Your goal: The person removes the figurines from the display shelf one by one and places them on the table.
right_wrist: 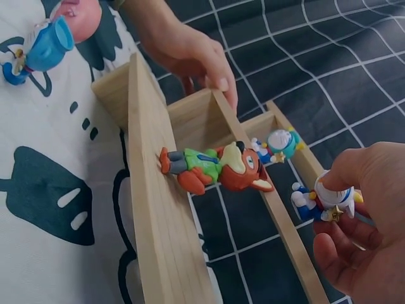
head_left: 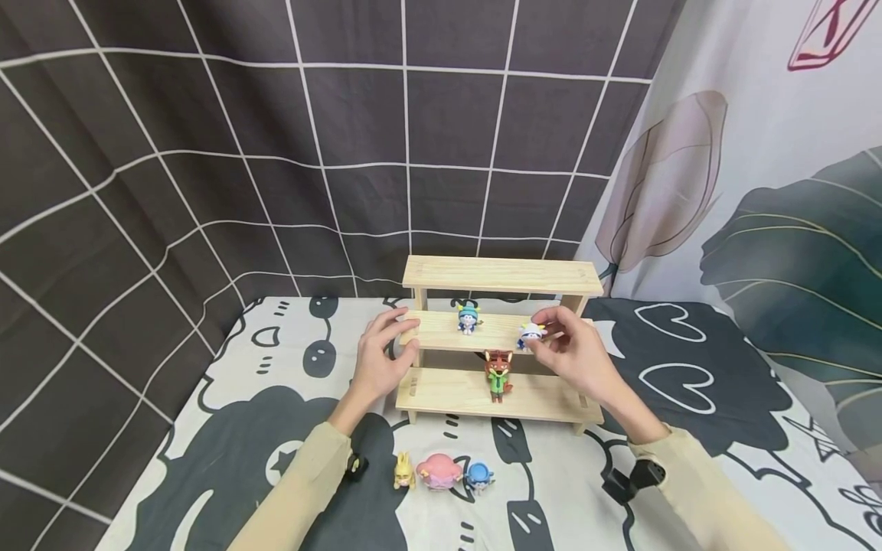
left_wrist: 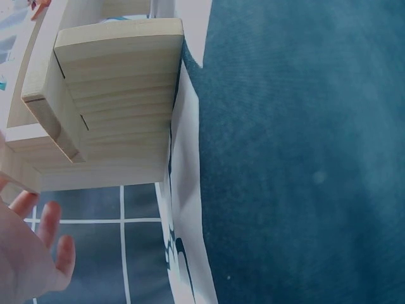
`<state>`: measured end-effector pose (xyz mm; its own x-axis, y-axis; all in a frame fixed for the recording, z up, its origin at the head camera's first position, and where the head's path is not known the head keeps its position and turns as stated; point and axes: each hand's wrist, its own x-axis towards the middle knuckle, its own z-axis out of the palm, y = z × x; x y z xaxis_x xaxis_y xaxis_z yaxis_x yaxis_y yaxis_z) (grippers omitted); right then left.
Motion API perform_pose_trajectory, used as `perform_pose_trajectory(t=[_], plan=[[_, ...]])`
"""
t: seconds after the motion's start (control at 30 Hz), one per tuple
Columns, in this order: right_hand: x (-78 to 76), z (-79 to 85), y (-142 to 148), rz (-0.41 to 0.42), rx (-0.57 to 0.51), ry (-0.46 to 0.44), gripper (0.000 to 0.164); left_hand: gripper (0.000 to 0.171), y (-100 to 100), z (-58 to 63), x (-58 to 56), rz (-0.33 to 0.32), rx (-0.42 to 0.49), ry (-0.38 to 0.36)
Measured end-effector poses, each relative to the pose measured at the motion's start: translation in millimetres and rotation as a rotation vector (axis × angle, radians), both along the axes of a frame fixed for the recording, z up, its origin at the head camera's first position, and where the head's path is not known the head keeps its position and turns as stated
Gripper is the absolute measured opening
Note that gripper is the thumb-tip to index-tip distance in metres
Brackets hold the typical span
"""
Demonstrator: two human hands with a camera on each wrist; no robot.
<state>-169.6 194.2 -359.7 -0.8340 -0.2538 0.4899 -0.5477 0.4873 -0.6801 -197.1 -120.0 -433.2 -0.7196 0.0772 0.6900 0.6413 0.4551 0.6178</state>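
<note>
In the head view my right hand (head_left: 575, 356) pinches a small figurine with a white hat (head_left: 530, 334) at the right part of the middle board. The right wrist view shows this white-hatted figurine (right_wrist: 329, 197) between thumb and fingers, with a gold star on its front. My left hand (head_left: 381, 353) holds the left end of the middle board of the wooden tiered shelf (head_left: 503, 274). A figurine in a teal hat (head_left: 468, 319) stands on that board, left of the white-hatted one. On the bottom board stands a fox figurine (head_left: 498, 375) in a green shirt.
On the patterned sheet in front of the shelf are a yellow figurine (head_left: 404, 471), a round pink figurine (head_left: 439, 471) and a blue figurine (head_left: 478, 476). A dark gridded curtain (head_left: 358, 115) hangs behind, with a leaf-printed curtain (head_left: 744, 115) to the right.
</note>
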Motion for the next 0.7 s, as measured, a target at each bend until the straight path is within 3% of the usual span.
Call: perform_pose_trajectory(t=[0.7], plan=[[21.7, -12.3, 4.7, -0.02, 0.004, -0.034, 0.033, 0.03, 0.1, 0.7, 0.4, 0.003, 0.0, -0.012]])
